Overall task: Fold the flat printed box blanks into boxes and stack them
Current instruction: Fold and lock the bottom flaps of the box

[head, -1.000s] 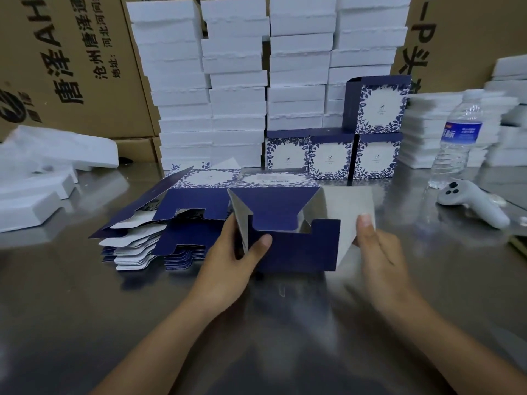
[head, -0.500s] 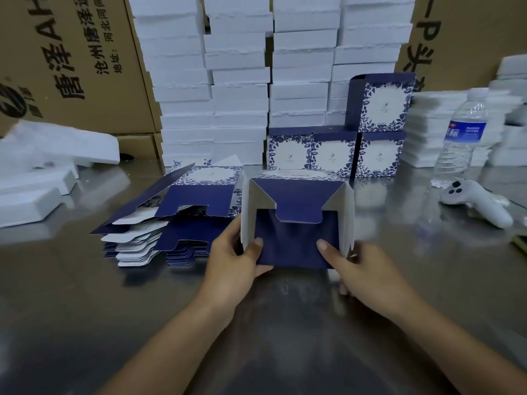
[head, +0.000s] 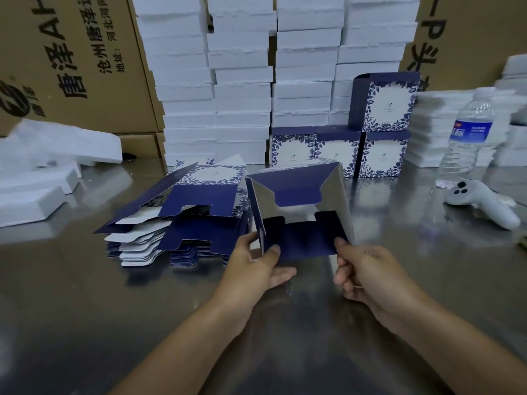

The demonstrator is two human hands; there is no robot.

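Left hand [head: 251, 269] and right hand [head: 368, 272] each pinch a lower corner of the half-folded box [head: 299, 212], fingers curled. Bottom flaps open. Blank stack [head: 176, 223] just left.

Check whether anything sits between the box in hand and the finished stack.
Nothing visible. The half-folded box sits straight before the finished boxes; the blank pile lies off left, bottle and controller off right.

You hold a half-folded box [head: 299, 240] at the middle of the steel table [head: 85, 309]. Your left hand [head: 253, 266] pinches its lower left corner and your right hand [head: 368, 269] pinches its lower right corner. Its navy flaps lean partly inward. The pile of flat blanks [head: 182, 220] lies just beside it, toward the left edge. Four finished boxes [head: 336, 149] stand toward the far edge, one of them stacked on top.
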